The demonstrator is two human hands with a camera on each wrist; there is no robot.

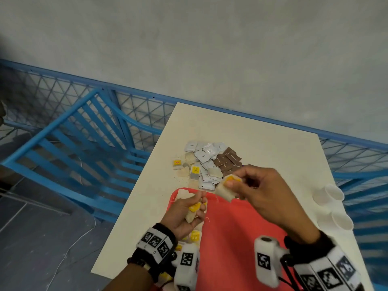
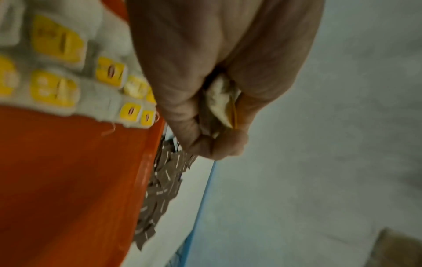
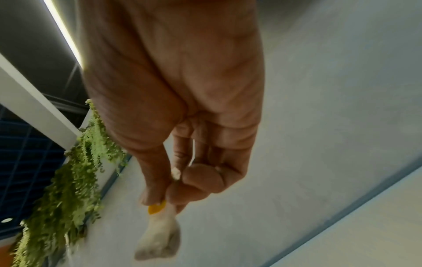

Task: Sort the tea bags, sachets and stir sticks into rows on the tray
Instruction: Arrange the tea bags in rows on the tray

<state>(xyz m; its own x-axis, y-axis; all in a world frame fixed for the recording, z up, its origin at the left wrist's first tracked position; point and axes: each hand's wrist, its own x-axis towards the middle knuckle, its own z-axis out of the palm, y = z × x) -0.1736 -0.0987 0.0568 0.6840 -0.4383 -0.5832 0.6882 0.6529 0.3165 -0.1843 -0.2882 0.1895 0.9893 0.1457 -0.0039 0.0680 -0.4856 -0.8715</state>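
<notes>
Both hands hold tea bags above the tray; the tea-bag row is the step in hand.

Closest to the head camera, the right hand (image 1: pixel 258 190) is raised over the far edge of the red tray (image 1: pixel 231 238); its thumb and fingers pinch a tea bag (image 1: pixel 227 189) at the yellow tag, the other fingers are loosely curled, and the pouch hangs free below. The left hand (image 1: pixel 185 213) is curled around another tea bag with yellow tags (image 1: pixel 194 210), over the tray's left side. Under it, a row of tea bags (image 2: pixel 54 72) already lies along that side. Beyond the tray, on the white table (image 1: pixel 262 143), a mixed pile remains: white sachets (image 1: pixel 204 156), brown sachets (image 1: pixel 227 161) and some loose tea bags (image 1: pixel 190 164). Stir sticks cannot be made out. The next move probably calls for laying each held bag flat at the end of the row, tag up, without disturbing its neighbours.
</notes>
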